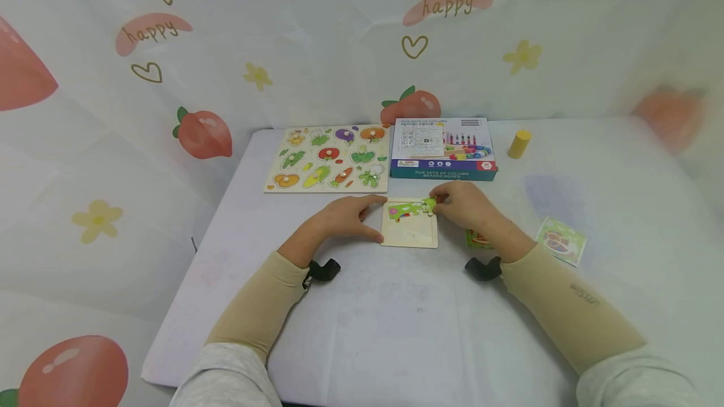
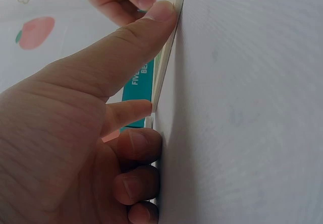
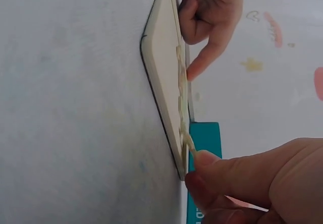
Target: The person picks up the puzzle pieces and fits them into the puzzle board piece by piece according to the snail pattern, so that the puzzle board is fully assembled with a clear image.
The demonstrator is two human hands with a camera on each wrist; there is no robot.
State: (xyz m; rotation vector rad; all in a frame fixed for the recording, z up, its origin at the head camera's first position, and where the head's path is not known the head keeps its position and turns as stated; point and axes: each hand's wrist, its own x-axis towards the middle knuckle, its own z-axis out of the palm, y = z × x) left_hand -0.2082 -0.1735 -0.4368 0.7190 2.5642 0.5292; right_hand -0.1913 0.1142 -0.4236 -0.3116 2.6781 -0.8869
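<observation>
A square wooden puzzle tray [image 1: 410, 235] lies on the table, with green jigsaw pieces [image 1: 401, 211] along its upper part. My left hand [image 1: 346, 217] holds the tray at its left side, thumb at the near corner and index finger at the far one. In the left wrist view the other fingers [image 2: 139, 186] curl down against the table. Between thumb and index finger, my right hand [image 1: 465, 205] pinches a green puzzle piece [image 3: 190, 144] at the tray's upper right corner. The piece tilts up from the tray in the right wrist view.
Behind the tray stand a vegetable peg puzzle board [image 1: 283, 162] and a bead toy box [image 1: 441, 174]. A yellow cylinder [image 1: 519, 144] is at the back right. More green pieces [image 1: 476, 240] lie partly under the right forearm, beside a picture card [image 1: 562, 242].
</observation>
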